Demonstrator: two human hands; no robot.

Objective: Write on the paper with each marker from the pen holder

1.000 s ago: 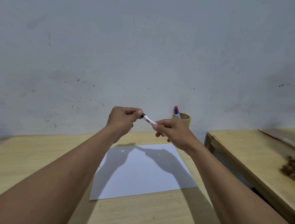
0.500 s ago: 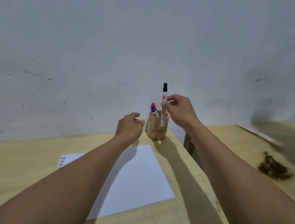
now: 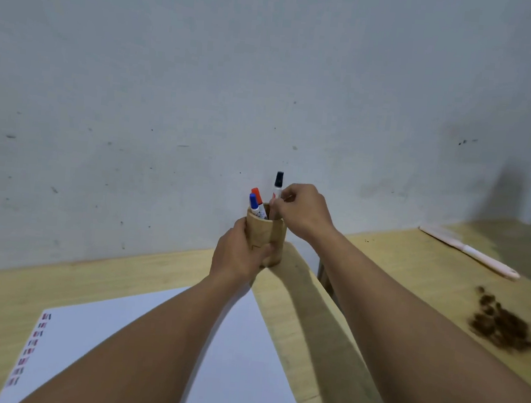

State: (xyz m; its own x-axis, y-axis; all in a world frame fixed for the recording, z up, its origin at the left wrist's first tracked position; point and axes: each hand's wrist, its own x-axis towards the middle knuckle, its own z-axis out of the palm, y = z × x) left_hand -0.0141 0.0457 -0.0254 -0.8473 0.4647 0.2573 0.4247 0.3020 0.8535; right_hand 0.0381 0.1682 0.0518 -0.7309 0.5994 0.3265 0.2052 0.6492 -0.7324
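While wrapped round the smooth wooden cylinder of the pen holder (image 3: 265, 238) at the pale bench (image 3: 300, 301) corner, left hand (image 3: 237, 256) grip closed on it. Right hand (image 3: 305, 211) pinching the slim black-capped marker (image 3: 277, 191), upright in the holder beside blue-capped marker (image 3: 253, 203) and red-capped marker (image 3: 257, 195). White paper (image 3: 238, 353) flat, nearer.

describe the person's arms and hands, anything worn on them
Both forearms are bare to the frame edge, with no sleeves visible. The left hand and right hand show no gloves, rings, watch or bracelet. Nothing is marked on them.
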